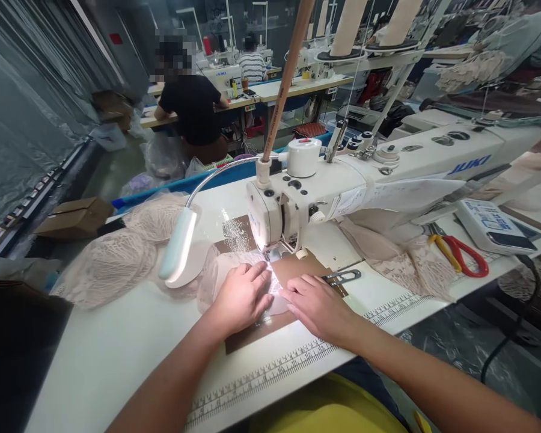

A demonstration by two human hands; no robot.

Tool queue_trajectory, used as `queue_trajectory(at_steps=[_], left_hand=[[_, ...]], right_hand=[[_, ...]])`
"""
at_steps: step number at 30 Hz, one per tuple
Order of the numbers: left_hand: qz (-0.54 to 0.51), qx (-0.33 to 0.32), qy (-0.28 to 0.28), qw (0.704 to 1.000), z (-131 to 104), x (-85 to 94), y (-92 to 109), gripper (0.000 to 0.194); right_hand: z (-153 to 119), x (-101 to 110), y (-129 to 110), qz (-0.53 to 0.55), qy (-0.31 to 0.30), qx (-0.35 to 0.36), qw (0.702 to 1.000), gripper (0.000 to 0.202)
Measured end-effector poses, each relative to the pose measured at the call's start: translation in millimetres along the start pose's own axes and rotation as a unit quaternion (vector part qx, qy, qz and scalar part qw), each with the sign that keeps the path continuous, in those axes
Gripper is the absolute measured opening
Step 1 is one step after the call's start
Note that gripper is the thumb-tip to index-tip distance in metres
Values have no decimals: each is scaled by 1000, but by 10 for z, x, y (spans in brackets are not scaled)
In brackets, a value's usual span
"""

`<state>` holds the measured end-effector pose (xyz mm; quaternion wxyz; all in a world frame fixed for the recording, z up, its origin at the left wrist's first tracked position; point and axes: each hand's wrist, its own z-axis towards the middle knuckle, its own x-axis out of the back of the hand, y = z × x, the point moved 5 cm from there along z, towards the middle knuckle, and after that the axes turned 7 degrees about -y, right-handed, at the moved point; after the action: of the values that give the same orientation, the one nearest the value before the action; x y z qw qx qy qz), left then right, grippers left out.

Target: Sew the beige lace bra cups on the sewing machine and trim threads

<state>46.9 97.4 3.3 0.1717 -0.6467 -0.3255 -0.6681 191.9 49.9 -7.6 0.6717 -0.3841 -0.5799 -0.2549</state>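
My left hand (pixel 244 294) lies palm down with its fingers spread on a pale lace fabric piece (pixel 277 305), just in front of the sewing machine's needle area (pixel 267 254). My right hand (pixel 318 305) has its fingers drawn together at the right edge of that piece, pinching it. A dark metal tool with a slotted end, like thread snips (pixel 345 276), sticks out from behind my right hand; whether the fingers hold it cannot be made out. Under the fabric is a brown plate (pixel 297 270) on the white sewing table (pixel 117 361).
Beige lace cups (pixel 112 264) are piled at left beside a lamp (pixel 179 246). Right of the machine head (pixel 270 210) lie more lace pieces (pixel 392 258), red-and-yellow scissors (pixel 462 255) and a white control box (pixel 493 225). A ruler strip (pixel 297 359) follows the front edge. A co-worker (pixel 192 105) sits beyond.
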Motion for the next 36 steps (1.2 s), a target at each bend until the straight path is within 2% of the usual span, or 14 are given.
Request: queue_trajectory(at_steps=[6, 17, 28, 36], left_hand=[[14, 10, -3, 1000, 46, -23, -31, 47], [4, -6, -9, 1000, 21, 19, -28, 46], [55, -14, -2, 998, 73, 21, -118, 46], [57, -44, 19, 997, 28, 62, -97, 41]], right_hand=[[28, -21, 14, -5, 16, -11, 1000, 22], [75, -21, 33, -5, 0, -18, 1000, 21], [225, 3, 100, -2, -49, -37, 998, 24], [214, -45, 87, -34, -28, -23, 999, 35]])
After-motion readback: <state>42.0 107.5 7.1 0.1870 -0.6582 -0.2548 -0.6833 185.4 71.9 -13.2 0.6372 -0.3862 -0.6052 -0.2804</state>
